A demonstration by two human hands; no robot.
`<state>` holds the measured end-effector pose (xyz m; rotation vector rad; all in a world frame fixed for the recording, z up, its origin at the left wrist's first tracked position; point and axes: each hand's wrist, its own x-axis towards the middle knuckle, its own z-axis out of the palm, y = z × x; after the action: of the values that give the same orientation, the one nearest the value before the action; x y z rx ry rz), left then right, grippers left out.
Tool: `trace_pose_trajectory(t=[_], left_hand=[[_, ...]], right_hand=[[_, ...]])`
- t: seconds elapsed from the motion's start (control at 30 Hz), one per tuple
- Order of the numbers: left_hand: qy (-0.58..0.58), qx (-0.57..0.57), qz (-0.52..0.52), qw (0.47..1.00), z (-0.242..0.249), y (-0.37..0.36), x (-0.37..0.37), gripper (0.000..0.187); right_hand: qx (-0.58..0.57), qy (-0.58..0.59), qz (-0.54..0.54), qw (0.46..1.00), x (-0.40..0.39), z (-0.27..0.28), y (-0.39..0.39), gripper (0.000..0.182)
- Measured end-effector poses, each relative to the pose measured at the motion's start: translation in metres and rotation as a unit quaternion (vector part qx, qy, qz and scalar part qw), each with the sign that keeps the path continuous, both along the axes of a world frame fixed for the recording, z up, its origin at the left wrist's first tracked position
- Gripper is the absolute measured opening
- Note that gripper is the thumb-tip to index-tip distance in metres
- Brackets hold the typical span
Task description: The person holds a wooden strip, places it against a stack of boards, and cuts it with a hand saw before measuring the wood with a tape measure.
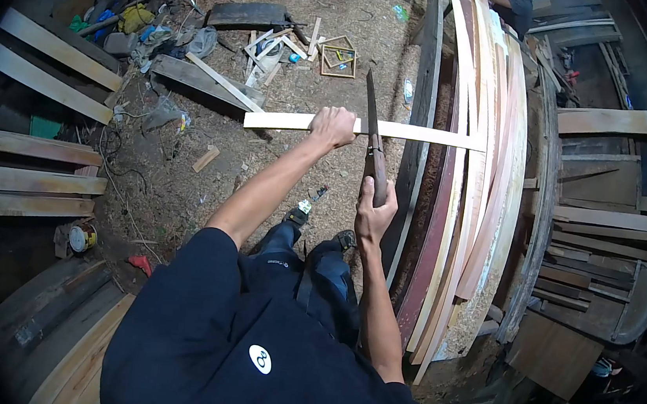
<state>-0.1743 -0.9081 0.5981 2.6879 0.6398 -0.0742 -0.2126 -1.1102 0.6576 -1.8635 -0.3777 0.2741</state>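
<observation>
We hold a pale wooden strip [363, 128] level in front of us, its long axis running left to right across the view. Its left end hangs free over the floor; its right end reaches the stack of curved wooden slats [474, 178] and appears to rest on it. Our left hand [333, 126] is clenched around the strip near its middle, fingers wrapped over the top edge.

Our right hand [374, 214] grasps the dark handle of a long knife [372, 132], fingers closed around it. The blade's long axis runs roughly at right angles to the strip, with the tip pointing away from us and slightly left. The blade crosses the strip just beside the left hand; we cannot tell whether the edge touches the wood.

The floor [184, 179] beneath is packed earth covered with sawdust and shavings. Offcuts, a small square wooden frame [338, 60] and assorted litter lie scattered farther out. Planks [32, 159] are stacked along the left side, and more boards and timber sections stand at the right. The slat stack bows lengthwise, away from us. Another person [514, 3] is partly visible at the far end of the stack, at the top edge of the view.
</observation>
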Motion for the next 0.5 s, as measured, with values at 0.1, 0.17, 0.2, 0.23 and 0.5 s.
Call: trace_pose_trajectory(t=[0.1, 0.17, 0.2, 0.23, 0.5], left_hand=[[-0.012, 0.006, -0.001, 1.000, -0.003, 0.001, 0.003, 0.021], [-0.010, 0.005, 0.002, 1.000, -0.009, 0.008, 0.010, 0.022], [0.023, 0.003, 0.003, 1.000, -0.006, 0.011, 0.014, 0.024], [0.027, 0.001, 0.000, 1.000, 0.002, 0.019, 0.014, 0.024], [0.019, -0.042, 0.077, 0.996, -0.023, 0.035, -0.014, 0.033]], right_hand=[[-0.011, -0.019, -0.001, 1.000, 0.000, 0.001, 0.002, 0.028], [-0.025, -0.051, 0.008, 0.998, 0.002, -0.004, 0.004, 0.028], [-0.028, -0.042, 0.008, 0.999, 0.003, -0.004, 0.007, 0.026], [-0.030, -0.037, 0.005, 0.999, -0.003, 0.000, 0.001, 0.026], [-0.052, -0.059, 0.026, 0.997, -0.033, 0.044, -0.038, 0.020]])
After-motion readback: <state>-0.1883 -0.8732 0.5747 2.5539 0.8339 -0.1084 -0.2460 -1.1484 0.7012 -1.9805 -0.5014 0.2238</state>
